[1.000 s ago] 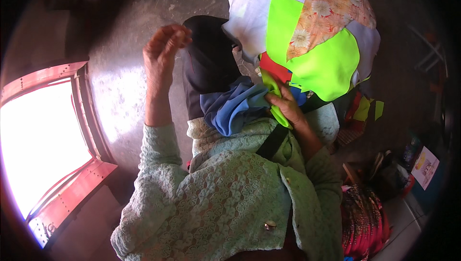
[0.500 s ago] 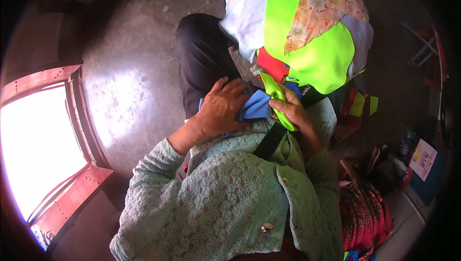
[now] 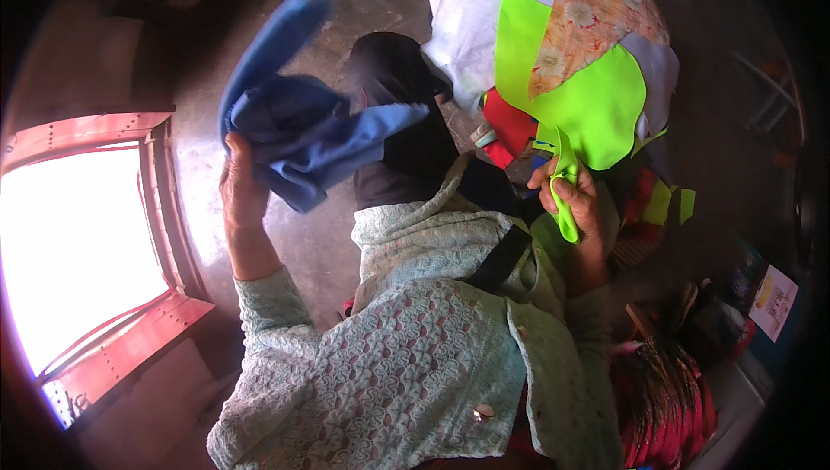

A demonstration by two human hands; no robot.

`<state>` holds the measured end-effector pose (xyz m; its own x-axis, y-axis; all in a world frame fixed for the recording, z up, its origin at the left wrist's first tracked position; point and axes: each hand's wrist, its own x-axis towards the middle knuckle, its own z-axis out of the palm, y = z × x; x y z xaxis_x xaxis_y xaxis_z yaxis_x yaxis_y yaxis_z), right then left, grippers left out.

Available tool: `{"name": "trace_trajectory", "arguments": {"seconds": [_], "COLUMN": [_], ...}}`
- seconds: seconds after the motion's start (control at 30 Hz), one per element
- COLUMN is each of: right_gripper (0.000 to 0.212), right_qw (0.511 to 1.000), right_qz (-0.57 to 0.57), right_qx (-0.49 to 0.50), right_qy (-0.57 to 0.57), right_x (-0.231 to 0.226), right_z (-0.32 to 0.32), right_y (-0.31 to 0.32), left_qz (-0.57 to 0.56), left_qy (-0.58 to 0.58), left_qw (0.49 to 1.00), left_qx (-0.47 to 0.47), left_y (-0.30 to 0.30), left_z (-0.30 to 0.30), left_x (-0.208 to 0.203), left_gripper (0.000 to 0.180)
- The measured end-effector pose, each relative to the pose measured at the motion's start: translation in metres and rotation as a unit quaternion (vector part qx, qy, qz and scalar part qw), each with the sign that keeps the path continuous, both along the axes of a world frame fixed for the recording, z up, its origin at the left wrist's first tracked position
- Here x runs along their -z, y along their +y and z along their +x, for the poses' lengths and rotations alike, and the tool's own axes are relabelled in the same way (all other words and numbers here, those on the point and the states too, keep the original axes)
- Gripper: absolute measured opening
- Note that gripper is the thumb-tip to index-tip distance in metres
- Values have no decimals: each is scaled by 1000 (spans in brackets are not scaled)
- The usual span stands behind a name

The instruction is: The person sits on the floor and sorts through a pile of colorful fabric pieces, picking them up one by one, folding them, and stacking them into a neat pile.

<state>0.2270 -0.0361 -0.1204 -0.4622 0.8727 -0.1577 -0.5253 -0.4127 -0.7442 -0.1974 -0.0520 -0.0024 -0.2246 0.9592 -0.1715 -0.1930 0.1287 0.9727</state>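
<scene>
My left hand (image 3: 245, 185) is raised on the left and grips a crumpled blue cloth (image 3: 320, 137) by its edge. The cloth hangs spread out over the floor and my left knee; its upper end is blurred by motion. At the right of my lap, my right hand (image 3: 575, 198) is closed round a narrow folded neon-green cloth strip (image 3: 565, 180), which sticks out above and below the fist. Just beyond that hand lies a heap of fabric pieces: a large neon-green piece (image 3: 596, 111), a floral orange piece (image 3: 592, 20), white cloth (image 3: 471, 38) and a red piece (image 3: 512, 124).
A bright opening with a reddish frame (image 3: 95, 128) is at the left. Small neon-green scraps (image 3: 687, 204) lie right of the heap. A red patterned cloth (image 3: 666, 396) and a card (image 3: 772, 301) with printing are at the lower right. Concrete floor (image 3: 194, 202) shows on the left.
My left hand has lifted the blue cloth off my lap and swung it up to the left. My right hand has shifted right, still holding the neon-green strip.
</scene>
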Motion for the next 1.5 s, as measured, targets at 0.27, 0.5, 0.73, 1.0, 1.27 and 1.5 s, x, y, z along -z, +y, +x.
{"name": "trace_trajectory", "arguments": {"seconds": [0.27, 0.5, 0.73, 1.0, 1.27, 1.5], "right_gripper": [39, 24, 24, 25, 25, 25], "right_qw": [994, 998, 999, 998, 999, 998], "right_qz": [-5, -48, -43, -61, -50, -53], "right_qx": [-89, -38, -16, -22, -10, -27], "right_qy": [-56, -26, -2, -8, -11, -13], "right_x": [8, 10, 7, 0, 9, 10], "right_z": [-4, -3, -1, -1, 2, 0], "right_y": [0, -4, 0, 2, 2, 2], "left_qz": [0, 132, 149, 127, 219, 233], "left_qy": [392, -48, 25, 110, 515, 419], "left_qw": [905, 962, 950, 970, 759, 807], "left_qx": [-163, -233, -274, -175, 334, 345], "left_y": [2, -8, -26, -46, -32, -21], "left_z": [-37, -83, -80, -40, 112, 122], "left_x": [-27, -25, -22, -16, 51, 60], "left_gripper": [60, 49, 51, 44, 59, 43]}}
